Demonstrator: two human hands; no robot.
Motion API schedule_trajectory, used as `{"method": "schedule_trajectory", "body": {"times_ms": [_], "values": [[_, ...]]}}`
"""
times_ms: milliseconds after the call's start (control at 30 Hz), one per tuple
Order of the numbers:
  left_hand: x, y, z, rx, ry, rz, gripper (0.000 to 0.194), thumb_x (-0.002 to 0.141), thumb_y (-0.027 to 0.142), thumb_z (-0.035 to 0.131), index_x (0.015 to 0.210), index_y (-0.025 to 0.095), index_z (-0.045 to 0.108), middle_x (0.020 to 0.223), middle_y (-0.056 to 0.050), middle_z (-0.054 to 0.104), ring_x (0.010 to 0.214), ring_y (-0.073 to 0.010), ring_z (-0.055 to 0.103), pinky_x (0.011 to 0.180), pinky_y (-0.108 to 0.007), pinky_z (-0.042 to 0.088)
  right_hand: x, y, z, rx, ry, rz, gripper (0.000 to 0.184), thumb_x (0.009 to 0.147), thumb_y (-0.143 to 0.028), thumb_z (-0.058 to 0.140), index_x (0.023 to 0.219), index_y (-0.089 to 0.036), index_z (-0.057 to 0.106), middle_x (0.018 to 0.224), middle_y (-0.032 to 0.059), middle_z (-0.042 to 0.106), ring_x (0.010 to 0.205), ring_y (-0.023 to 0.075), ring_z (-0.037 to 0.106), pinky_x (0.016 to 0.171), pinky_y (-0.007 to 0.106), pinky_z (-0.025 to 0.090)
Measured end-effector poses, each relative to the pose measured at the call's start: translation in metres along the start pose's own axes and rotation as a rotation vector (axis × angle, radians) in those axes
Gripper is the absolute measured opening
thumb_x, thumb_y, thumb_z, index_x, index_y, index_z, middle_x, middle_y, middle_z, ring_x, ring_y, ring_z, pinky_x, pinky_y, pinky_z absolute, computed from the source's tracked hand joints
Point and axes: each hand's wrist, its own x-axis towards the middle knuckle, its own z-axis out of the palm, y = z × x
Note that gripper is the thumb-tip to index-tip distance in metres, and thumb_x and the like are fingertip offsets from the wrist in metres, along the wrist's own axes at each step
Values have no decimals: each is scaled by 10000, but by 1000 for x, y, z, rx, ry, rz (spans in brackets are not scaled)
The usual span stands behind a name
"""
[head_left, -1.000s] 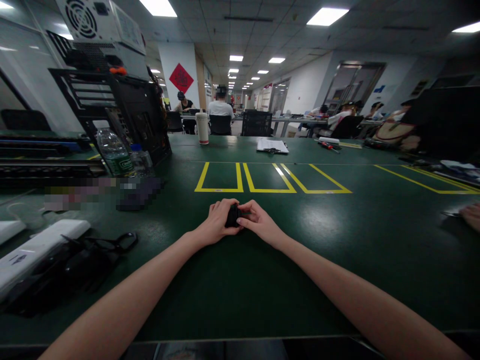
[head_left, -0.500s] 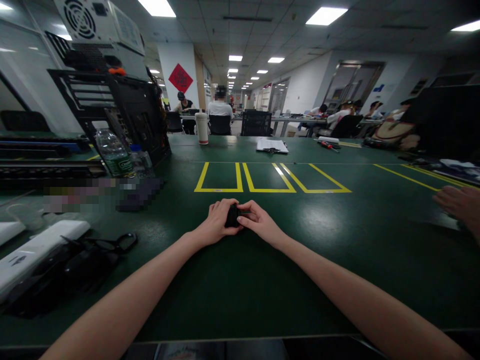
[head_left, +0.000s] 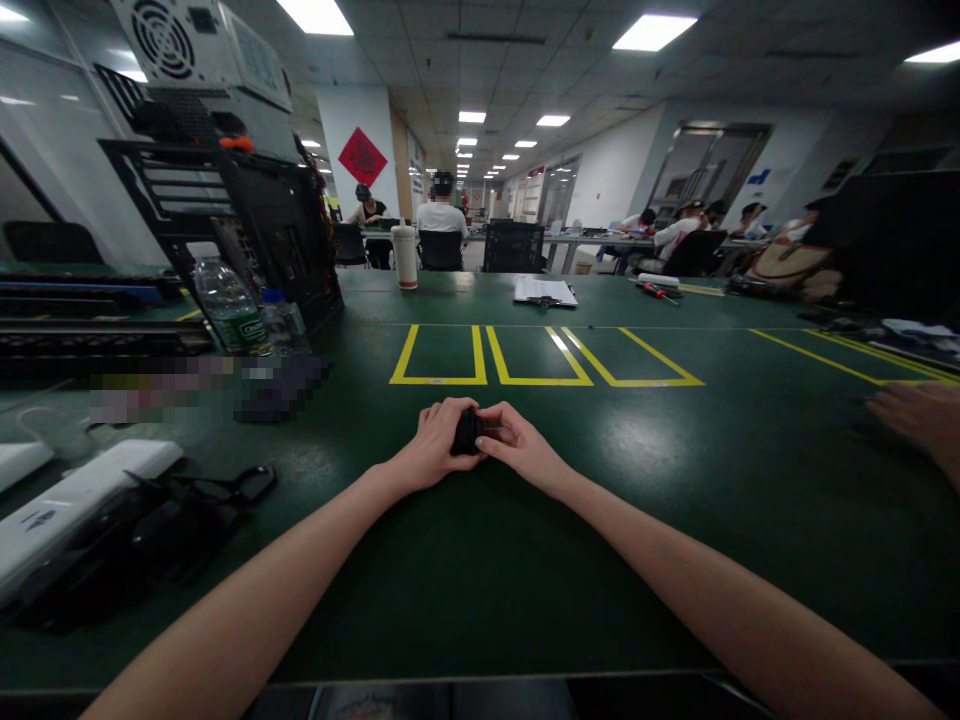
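You're in an office-like electronics workshop — a black metal computer case (head_left: 289, 235) topped by a boxy grey fan unit (head_left: 202, 45) stands upper left, yellow tape outlines (head_left: 439, 381) mark your dark green tabletop (head_left: 480, 570) mid-frame, and people (head_left: 442, 218) sit upper centre — beneath rectangular white ceiling lights (head_left: 655, 32).

Lit ceiling panels (head_left: 655, 33), white pillar (head_left: 330, 122), red diamond sign (head_left: 362, 156), black chair (head_left: 514, 247), glass doors (head_left: 706, 170)

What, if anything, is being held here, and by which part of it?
A small black object: the left grip clasps its left side; the right grip is at its right side, contact unclear.
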Motion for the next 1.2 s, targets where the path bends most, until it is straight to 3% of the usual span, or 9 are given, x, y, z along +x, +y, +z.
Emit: {"method": "schedule_trajectory", "body": {"times_ms": [200, 433, 700, 867, 1000, 1200], "values": [[0, 0, 0, 5, 19, 7, 522, 735, 317, 615, 1166, 239, 330, 1091, -64, 460, 944, -250, 474, 842, -408, 345, 0, -3, 1, 6, 14, 28, 229, 769, -216, 603, 974, -228, 502, 1039, 19, 535, 992, 191, 563, 837, 374, 486], [-1, 5, -6, 3, -31, 7, 500, 766, 322, 589, 1178, 235, 320, 1105, -68, 448, 956, -246, 468, 850, -402, 352, -1, -3, 0, -47, 18, 80, 334, 784, -224, 583, 1100, -237, 474, 1111, 42, 516, 1019, 205, 552, 866, 414, 471], [0, -1, -1, 16, -10, 19, 518, 750, 317, 603, 1175, 224, 324, 1103, -68, 443, 945, -242, 459, 836, -388, 350, 0, 3, 0, -1, 46, 9, 242, 741, -218, 635, 950, -226, 513, 1030, 18, 539, 989, 200, 560, 815, 379, 490], [0, 0, 0, 37, 7, 15, 525, 743, 309, 611, 1172, 217, 321, 1088, -68, 453, 931, -242, 461, 833, -389, 350, 1, 4, 0, -13, 42, 4, 264, 747, -178, 620, 981, -229, 507, 1034, 20, 528, 962, 189, 564, 805, 368, 493], [0, 1, -3, 13, -12, 10, 515, 755, 318, 597, 1179, 227, 319, 1096, -68, 451, 947, -246, 462, 838, -394, 352, 1, 0, 0, -55, 34, 1, 305, 761, -172, 603, 1041, -236, 501, 1073, 26, 516, 1033, 195, 528, 880, 385, 454], [0, 1, -3, 9, -9, 13, 508, 752, 324, 595, 1171, 224, 327, 1102, -71, 452, 947, -248, 464, 840, -401, 349, 0, 2, 0, 8, 16, 24, 260, 757, -193, 614, 985, -236, 497, 1057, 16, 525, 1010, 202, 550, 836, 386, 479]]}}
